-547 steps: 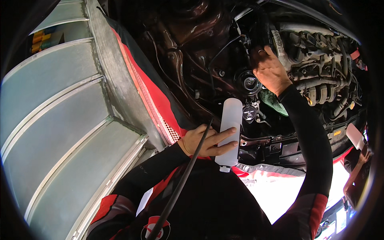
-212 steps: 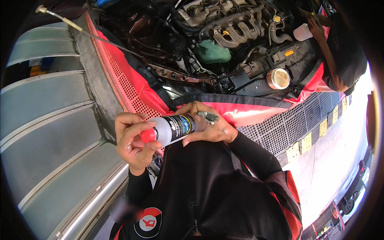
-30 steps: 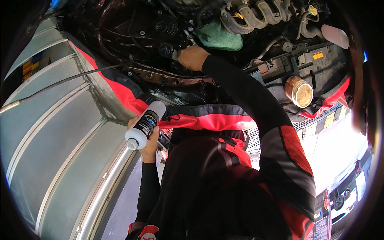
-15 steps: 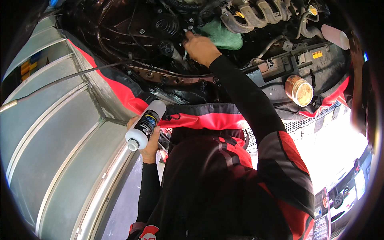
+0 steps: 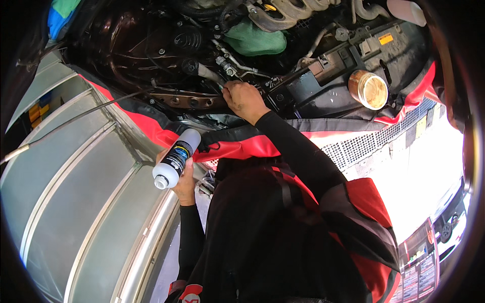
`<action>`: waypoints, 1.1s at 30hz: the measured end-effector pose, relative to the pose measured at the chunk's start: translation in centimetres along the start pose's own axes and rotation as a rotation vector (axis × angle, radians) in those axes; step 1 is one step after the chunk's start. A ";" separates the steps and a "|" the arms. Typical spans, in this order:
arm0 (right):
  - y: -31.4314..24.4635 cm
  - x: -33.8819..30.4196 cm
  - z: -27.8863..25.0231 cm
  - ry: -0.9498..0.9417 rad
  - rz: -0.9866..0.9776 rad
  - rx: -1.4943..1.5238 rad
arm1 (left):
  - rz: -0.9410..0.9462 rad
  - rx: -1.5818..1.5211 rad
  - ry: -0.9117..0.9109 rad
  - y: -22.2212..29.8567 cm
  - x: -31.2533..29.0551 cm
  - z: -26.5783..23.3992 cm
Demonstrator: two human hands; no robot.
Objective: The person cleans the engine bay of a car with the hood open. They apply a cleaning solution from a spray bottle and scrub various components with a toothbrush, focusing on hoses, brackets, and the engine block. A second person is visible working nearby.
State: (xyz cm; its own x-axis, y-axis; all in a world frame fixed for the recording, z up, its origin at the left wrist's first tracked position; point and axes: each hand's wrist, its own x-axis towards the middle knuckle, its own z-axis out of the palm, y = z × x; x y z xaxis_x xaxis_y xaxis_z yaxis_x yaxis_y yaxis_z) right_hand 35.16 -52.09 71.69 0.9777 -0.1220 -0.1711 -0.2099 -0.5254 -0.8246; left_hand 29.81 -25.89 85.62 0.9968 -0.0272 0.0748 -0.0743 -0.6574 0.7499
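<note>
Got left hand (image 5: 185, 186) wrapped snugly around a black-labelled white bottle (image 5: 175, 158), held tilted just beside the red-and-black cover (image 5: 247, 148), plus right hand (image 5: 245, 102) half-curled at the front edge of the engine bay (image 5: 136, 45) near a green cloth (image 5: 255, 40), can't tell if gripping anything tbh.
</note>
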 end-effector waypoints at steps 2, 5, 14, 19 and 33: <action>-0.9 -0.4 0.2 0.124 0.037 0.080 | 0.018 0.019 -0.003 -0.1 0.1 0.0; -2.4 -1.4 0.1 0.207 0.082 0.166 | -0.001 0.030 -0.014 -0.1 -0.2 -0.1; -3.5 -1.6 0.6 0.177 0.093 0.262 | 0.007 0.026 -0.013 -0.5 -0.2 -0.1; -4.6 -2.7 1.8 0.169 0.058 0.193 | -0.015 0.013 0.010 -0.6 -0.4 -0.2; -6.9 -4.7 1.3 0.228 0.135 0.288 | 0.052 0.044 -0.053 -0.7 -0.1 -0.5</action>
State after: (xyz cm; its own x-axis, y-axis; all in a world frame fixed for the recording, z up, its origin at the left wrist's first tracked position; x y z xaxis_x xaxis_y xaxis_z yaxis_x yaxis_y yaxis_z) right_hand 32.06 -46.81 77.53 0.9072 -0.3749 -0.1907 -0.2930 -0.2381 -0.9260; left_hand 29.74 -25.06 85.47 0.9918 -0.1017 0.0774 -0.1263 -0.6865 0.7161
